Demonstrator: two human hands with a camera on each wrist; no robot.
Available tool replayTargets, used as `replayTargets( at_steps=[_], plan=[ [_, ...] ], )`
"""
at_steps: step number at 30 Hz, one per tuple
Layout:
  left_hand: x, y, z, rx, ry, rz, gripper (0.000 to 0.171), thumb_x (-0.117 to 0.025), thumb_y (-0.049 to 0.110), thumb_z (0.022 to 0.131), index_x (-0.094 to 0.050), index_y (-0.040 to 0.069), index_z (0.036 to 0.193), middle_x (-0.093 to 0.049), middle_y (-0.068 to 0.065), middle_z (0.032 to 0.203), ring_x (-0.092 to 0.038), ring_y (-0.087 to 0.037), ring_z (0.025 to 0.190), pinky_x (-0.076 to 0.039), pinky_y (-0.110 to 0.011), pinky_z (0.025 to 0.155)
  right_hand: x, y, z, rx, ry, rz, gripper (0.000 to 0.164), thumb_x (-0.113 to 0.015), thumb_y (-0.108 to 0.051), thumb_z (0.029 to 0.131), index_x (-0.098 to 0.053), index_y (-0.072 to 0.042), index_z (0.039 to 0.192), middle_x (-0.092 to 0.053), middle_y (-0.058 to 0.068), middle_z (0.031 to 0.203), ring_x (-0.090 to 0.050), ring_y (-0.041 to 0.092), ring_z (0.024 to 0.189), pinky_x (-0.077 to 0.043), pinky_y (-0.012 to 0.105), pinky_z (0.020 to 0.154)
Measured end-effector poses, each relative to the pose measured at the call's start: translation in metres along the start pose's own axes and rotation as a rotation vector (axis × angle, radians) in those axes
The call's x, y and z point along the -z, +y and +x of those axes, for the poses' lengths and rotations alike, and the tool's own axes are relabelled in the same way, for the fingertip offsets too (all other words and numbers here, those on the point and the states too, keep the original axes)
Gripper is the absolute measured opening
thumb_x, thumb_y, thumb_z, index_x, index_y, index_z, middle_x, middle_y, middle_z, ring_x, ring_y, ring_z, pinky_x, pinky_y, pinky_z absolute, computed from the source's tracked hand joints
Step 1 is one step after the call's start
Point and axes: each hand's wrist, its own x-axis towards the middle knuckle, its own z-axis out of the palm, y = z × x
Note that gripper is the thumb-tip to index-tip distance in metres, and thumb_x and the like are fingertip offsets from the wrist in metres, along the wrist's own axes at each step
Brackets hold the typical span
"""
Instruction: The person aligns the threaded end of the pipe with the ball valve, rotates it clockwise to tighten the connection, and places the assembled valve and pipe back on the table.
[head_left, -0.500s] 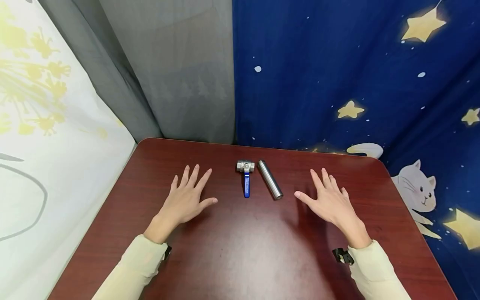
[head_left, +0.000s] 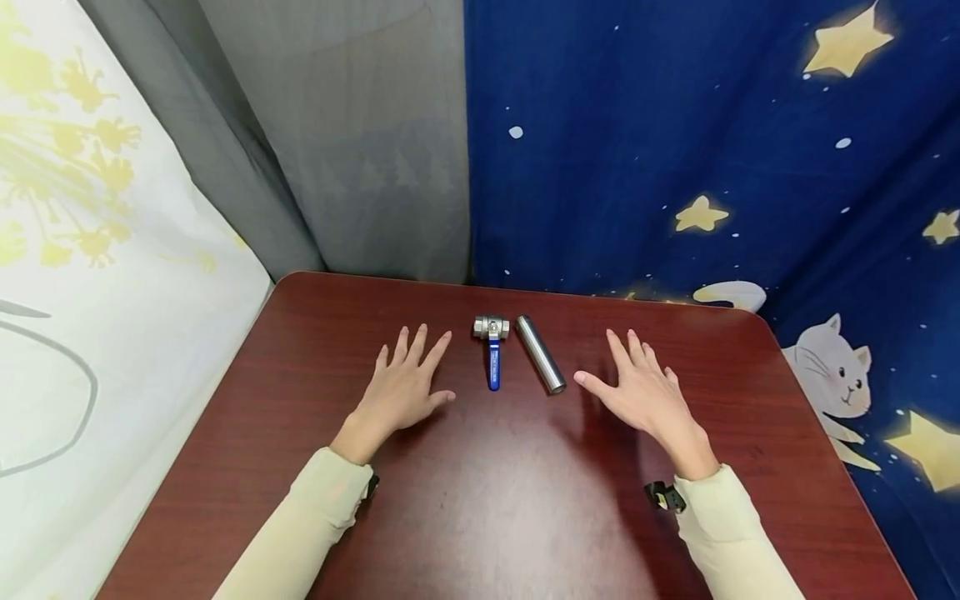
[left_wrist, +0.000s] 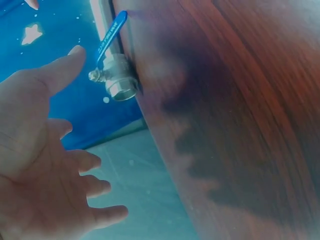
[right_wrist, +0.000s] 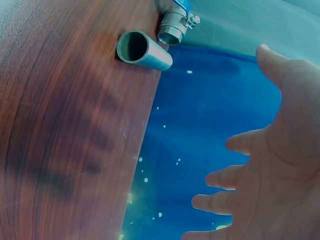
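Note:
A metal ball valve (head_left: 492, 328) with a blue lever handle (head_left: 493, 363) lies on the table near its far side, the handle pointing towards me. Just right of it, a hollow steel pipe (head_left: 541, 355) lies at a slant. My left hand (head_left: 402, 392) hovers left of the valve, fingers spread and holding nothing. To the right of the pipe is my right hand (head_left: 643, 393), also spread, with its thumb tip closest to the pipe's near end. In the right wrist view the pipe (right_wrist: 145, 51) shows its open end beside the valve (right_wrist: 173, 26).
The dark red wooden table (head_left: 480, 517) has rounded far corners. Behind it hang a grey curtain (head_left: 360, 150) and a blue curtain (head_left: 600, 167) with stars. A white patterned cloth (head_left: 90, 333) hangs along the left side.
Both hands have moved inward, the left one rightwards towards the valve and the right one leftwards towards the pipe. The valve and pipe stay in place on the table.

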Motion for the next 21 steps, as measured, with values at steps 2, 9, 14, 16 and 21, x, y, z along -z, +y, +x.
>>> replayTargets(
  at_steps=[2,9,14,16,21],
  plan=[
    [-0.002,0.000,0.005,0.005,0.006,0.013,0.090,-0.056,0.056,0.080,0.001,0.031,0.146,-0.007,-0.015,0.150,-0.002,-0.038,0.134,-0.012,-0.060,0.099,-0.002,0.000,0.002,-0.003,0.003,0.001,0.096,-0.035,-0.077,0.074,-0.003,-0.023,0.147,-0.004,0.019,0.149,-0.005,0.043,0.132,-0.005,0.069,0.092],
    [-0.007,-0.002,0.014,0.008,0.008,0.014,0.087,-0.056,0.055,0.080,-0.008,0.026,0.147,-0.010,-0.016,0.149,-0.004,-0.039,0.133,-0.013,-0.061,0.099,-0.006,-0.002,0.005,-0.011,-0.004,0.011,0.097,-0.034,-0.078,0.074,-0.006,-0.022,0.147,-0.006,0.019,0.149,-0.008,0.043,0.132,-0.007,0.069,0.092],
    [-0.010,-0.005,0.018,0.019,-0.008,0.021,0.086,-0.055,0.056,0.081,-0.007,0.027,0.147,-0.009,-0.015,0.149,-0.004,-0.039,0.134,-0.013,-0.060,0.099,-0.008,-0.005,0.009,-0.006,-0.012,0.022,0.096,-0.034,-0.078,0.073,-0.005,-0.023,0.147,-0.005,0.018,0.149,-0.007,0.043,0.132,-0.006,0.068,0.092],
    [-0.011,-0.006,0.020,0.018,-0.008,0.017,0.086,-0.055,0.056,0.081,-0.007,0.027,0.147,-0.009,-0.016,0.149,-0.003,-0.039,0.134,-0.012,-0.060,0.099,-0.009,-0.005,0.011,-0.005,-0.013,0.024,0.096,-0.034,-0.079,0.073,-0.005,-0.025,0.147,-0.005,0.018,0.149,-0.008,0.042,0.132,-0.007,0.068,0.092],
    [-0.013,-0.010,0.023,0.019,-0.011,0.023,0.085,-0.054,0.056,0.081,-0.008,0.027,0.146,-0.011,-0.016,0.149,-0.004,-0.038,0.134,-0.011,-0.061,0.099,-0.014,-0.008,0.014,0.010,0.002,0.019,0.096,-0.035,-0.079,0.072,-0.007,-0.026,0.146,-0.008,0.018,0.149,-0.008,0.042,0.132,-0.009,0.068,0.092]
  ],
)
